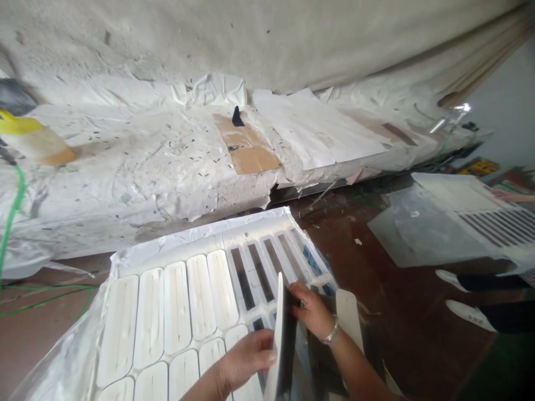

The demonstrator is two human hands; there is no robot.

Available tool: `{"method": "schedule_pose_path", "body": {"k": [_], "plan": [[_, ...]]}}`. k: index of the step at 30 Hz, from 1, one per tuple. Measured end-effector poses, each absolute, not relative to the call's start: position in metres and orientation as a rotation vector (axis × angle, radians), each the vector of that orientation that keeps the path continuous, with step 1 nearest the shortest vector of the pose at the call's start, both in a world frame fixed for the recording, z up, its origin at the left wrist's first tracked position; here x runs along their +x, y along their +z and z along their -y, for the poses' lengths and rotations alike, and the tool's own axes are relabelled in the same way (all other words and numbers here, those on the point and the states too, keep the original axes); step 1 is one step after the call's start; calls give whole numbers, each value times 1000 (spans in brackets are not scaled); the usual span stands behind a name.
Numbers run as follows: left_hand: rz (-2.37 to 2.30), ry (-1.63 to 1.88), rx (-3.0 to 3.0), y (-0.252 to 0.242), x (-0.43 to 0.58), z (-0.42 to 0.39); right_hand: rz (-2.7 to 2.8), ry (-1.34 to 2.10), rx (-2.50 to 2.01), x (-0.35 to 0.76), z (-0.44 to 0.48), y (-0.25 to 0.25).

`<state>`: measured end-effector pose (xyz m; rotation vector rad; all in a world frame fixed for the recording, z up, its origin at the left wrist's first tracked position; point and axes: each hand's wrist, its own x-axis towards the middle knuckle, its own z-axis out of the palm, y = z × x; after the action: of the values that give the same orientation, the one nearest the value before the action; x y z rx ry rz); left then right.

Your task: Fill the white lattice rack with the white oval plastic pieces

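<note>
Hands are sharing one thin white slat (279, 314): the left hand (246, 356) is grasping its near face and the right hand (311, 312) its far face at 3 o'clock, bracing it steady on edge above the plastic-wrapped slotted panel (175, 253), open slots at 12 o'clock.

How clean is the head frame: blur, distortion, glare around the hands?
Head view: soft daylight, no hard shadows; the wide lens bows the edge of the covered bench; left hand, right hand and the white slat between them are slightly soft but readable; the yellow-capped container at far left is smeared; the slotted panel reads pale, low-contrast.
</note>
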<state>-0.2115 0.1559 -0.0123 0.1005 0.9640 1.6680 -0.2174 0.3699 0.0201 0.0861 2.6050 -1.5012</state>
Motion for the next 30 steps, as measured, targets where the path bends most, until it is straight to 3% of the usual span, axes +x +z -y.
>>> {"method": "schedule_pose_path", "body": {"k": [5, 8, 14, 17, 19, 23, 27, 30], "plan": [[-1185, 1883, -278, -25, -210, -160, -2590, -1709, 550, -229, -340, -22], [-1325, 1861, -377, -37, -223, -164, -2308, -1732, 532, -224, -319, -20], [-1470, 1885, -431, -64, -227, -176, -2443, -1191, 402, -233, -305, -11], [-2053, 1655, -196, -79, -240, -159, -2501, -857, 387, -255, -315, -12], [-2478, 1263, 45, -95, -255, -140, -2520, -743, 379, -272, -322, -12], [-2603, 562, 430, -129, -280, -106, -2508, -742, 365, -308, -318, -18], [-2635, 548, 494, -134, -290, -100, -2479, -835, 403, -337, -301, -42], [-2575, 907, 297, -124, -297, -108, -2427, -951, 375, -346, -298, -61]]}}
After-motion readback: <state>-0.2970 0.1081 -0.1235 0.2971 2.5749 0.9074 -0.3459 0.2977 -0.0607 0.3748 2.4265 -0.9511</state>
